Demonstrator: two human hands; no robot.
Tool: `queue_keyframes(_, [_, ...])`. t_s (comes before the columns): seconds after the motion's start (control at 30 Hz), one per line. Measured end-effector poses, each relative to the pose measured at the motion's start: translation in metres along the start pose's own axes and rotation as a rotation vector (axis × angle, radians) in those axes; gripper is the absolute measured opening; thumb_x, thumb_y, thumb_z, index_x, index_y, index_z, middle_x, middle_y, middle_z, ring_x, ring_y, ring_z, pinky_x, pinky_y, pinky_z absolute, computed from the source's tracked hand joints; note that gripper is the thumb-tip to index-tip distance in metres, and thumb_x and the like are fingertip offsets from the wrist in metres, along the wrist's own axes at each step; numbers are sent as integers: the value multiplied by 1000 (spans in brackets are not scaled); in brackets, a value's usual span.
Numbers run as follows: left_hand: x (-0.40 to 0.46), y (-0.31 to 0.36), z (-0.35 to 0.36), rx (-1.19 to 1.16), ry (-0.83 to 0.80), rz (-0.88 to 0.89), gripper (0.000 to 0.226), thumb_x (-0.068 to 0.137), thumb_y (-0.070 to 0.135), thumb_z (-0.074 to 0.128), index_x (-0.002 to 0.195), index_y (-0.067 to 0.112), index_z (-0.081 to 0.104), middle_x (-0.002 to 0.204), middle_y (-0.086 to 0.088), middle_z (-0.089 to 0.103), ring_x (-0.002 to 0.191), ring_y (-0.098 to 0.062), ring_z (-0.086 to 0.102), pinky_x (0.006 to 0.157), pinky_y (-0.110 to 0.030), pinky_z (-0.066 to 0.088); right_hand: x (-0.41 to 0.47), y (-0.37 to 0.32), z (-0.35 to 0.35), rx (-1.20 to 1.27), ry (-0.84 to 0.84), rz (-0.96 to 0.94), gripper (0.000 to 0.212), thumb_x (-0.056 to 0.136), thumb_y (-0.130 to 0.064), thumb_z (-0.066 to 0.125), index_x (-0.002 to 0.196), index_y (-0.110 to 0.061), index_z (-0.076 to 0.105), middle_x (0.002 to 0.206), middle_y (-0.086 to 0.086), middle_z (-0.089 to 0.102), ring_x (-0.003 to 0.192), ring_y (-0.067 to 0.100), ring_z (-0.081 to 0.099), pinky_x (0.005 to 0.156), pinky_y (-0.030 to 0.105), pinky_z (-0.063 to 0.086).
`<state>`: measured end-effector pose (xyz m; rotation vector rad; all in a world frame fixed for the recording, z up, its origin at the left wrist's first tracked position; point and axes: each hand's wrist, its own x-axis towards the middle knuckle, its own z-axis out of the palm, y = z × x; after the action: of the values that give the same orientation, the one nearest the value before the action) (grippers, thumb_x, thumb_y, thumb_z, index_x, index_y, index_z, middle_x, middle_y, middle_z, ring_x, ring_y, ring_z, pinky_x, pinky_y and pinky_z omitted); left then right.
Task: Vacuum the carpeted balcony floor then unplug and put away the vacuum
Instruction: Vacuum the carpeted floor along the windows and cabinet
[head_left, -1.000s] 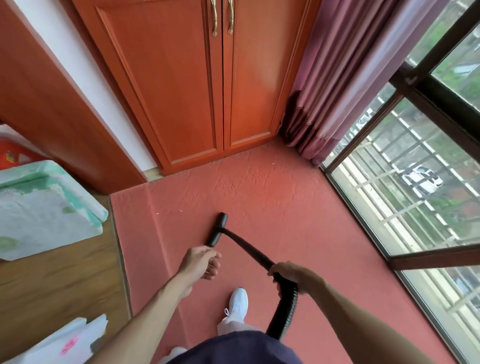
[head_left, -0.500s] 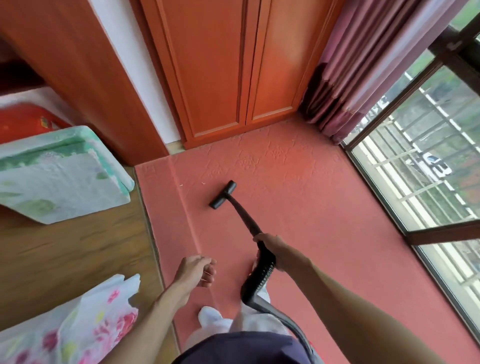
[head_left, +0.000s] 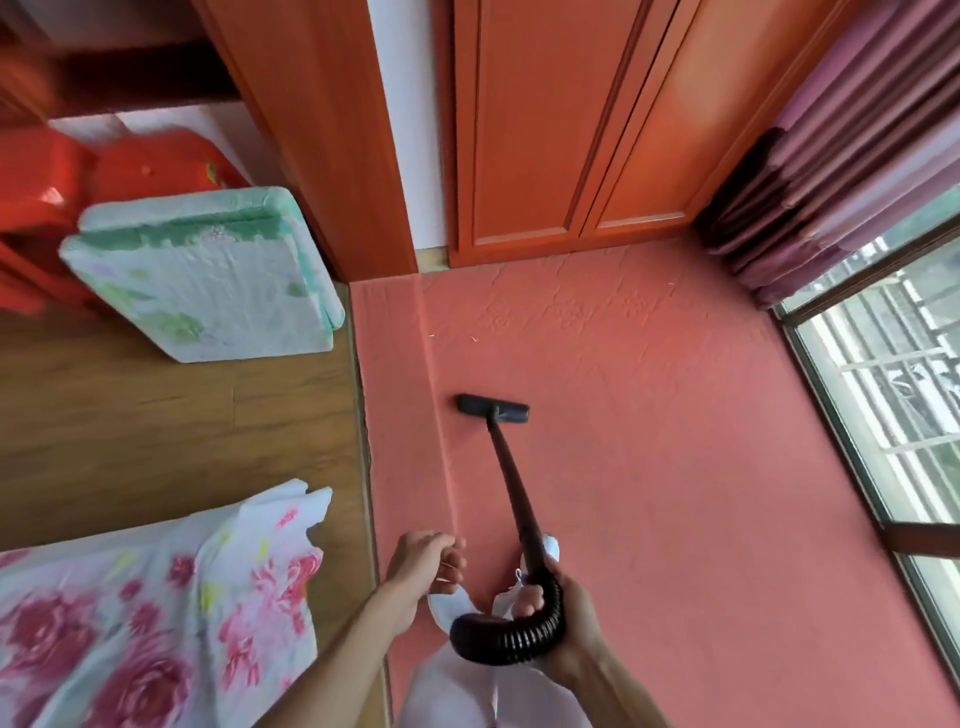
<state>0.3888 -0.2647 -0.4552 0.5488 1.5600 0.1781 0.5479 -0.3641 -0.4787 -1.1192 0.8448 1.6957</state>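
Vacuum nozzle (head_left: 492, 408) is sitting flat on the pink balcony carpet (head_left: 649, 441), now turned square across the floor and lying closer to the carpet's left edge, just beside the raised seam that runs down that side; half a second ago it was angled and further from that strip. The black wand (head_left: 511, 483) is running back from it to the right hand (head_left: 563, 610), which is gripping the wand's end where the ribbed hose (head_left: 511, 636) is curling away beneath it. The left hand (head_left: 428, 564) is hanging free beside it with its fingers loosely curled, holding nothing, and it is no longer near the wand as it was a second ago. The view is also swinging left, bringing the wooden floor (head_left: 171, 415), the folded green-patterned mat (head_left: 202, 280) and the floral cloth (head_left: 156, 613) further into sight. Judging by this, the person is working the left margin of the carpet one-handed, so vacuuming is mid-way. Two small pale specks (head_left: 474, 339) are lying ahead of the nozzle, and the stretch toward the cupboard doors (head_left: 545, 130) and the curtain (head_left: 857, 156) probably needs passes yet; unplugging is not yet due
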Motion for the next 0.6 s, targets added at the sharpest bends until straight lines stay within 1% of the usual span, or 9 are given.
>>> queue_keyframes(0.07, [2, -5, -5, -23, 28, -8, 21, 92, 4, 50, 90, -5, 68, 63, -13, 63, 47, -20, 56, 45, -24, 47, 18, 1, -3, -41, 36, -20, 39, 90, -38, 61, 66, -12, 47, 49, 2, 37, 42, 18, 38, 51, 27, 37])
queue_keyframes(0.13, [0, -11, -9, -40, 50, -18, 20, 92, 3, 49, 90, -6, 67, 63, -14, 62, 46, -20, 56, 45, -25, 47, 23, -3, 1, -135, 97, -25, 44, 94, -42, 57, 66, -10, 47, 52, 4, 36, 45, 19, 38, 53, 29, 36])
queue_keyframes(0.2, [-1, -15, -11, -51, 54, -23, 20, 92, 3, 50, 89, -6, 68, 62, -13, 63, 45, -20, 56, 47, -26, 47, 21, -11, 9, -291, 158, -16, 44, 97, -43, 50, 70, -9, 46, 56, 7, 38, 44, 21, 42, 50, 29, 41])
queue_keyframes(0.27, [-1, -15, -12, -50, 51, -21, 20, 92, 5, 51, 89, -4, 68, 61, -12, 65, 49, -21, 58, 50, -29, 48, 20, -22, 14, -496, 318, -41, 40, 99, -38, 48, 76, -6, 46, 56, 9, 42, 40, 22, 46, 45, 27, 44])
queue_keyframes(0.33, [-2, -12, -10, -53, 41, -15, 20, 92, 5, 51, 89, -4, 69, 62, -11, 66, 51, -21, 59, 52, -30, 49, 16, -32, 18, -726, 477, -174, 34, 96, -31, 51, 75, -4, 52, 51, 10, 49, 40, 24, 52, 46, 30, 46])
queue_keyframes(0.4, [-6, -4, -5, -59, 16, 2, 20, 92, 5, 50, 90, -4, 68, 62, -11, 66, 51, -21, 59, 51, -29, 49, 11, -36, 26, -1044, 610, -388, 33, 91, -31, 50, 70, -8, 61, 52, 6, 59, 52, 28, 62, 54, 34, 52])
queue_keyframes(0.5, [-9, 12, 5, -67, -16, 31, 20, 93, 4, 49, 89, -4, 67, 62, -11, 64, 49, -21, 58, 48, -27, 47, 5, -36, 41, -1207, 572, -421, 25, 76, -35, 67, 71, -10, 65, 56, 3, 65, 57, 26, 68, 58, 33, 58])
queue_keyframes(0.57, [-9, 21, 13, -63, -34, 39, 20, 93, 3, 48, 86, -2, 66, 59, -9, 63, 48, -20, 57, 46, -25, 47, 5, -37, 47, -1187, 545, -377, 28, 64, -27, 72, 80, -6, 64, 63, 7, 65, 57, 27, 66, 57, 36, 59])
queue_keyframes(0.6, [-9, 25, 16, -62, -39, 39, 20, 93, 4, 48, 86, -1, 66, 58, -8, 63, 48, -19, 57, 45, -24, 47, 4, -38, 48, -1175, 534, -361, 26, 63, -21, 70, 83, -4, 63, 64, 8, 64, 55, 26, 64, 54, 35, 58])
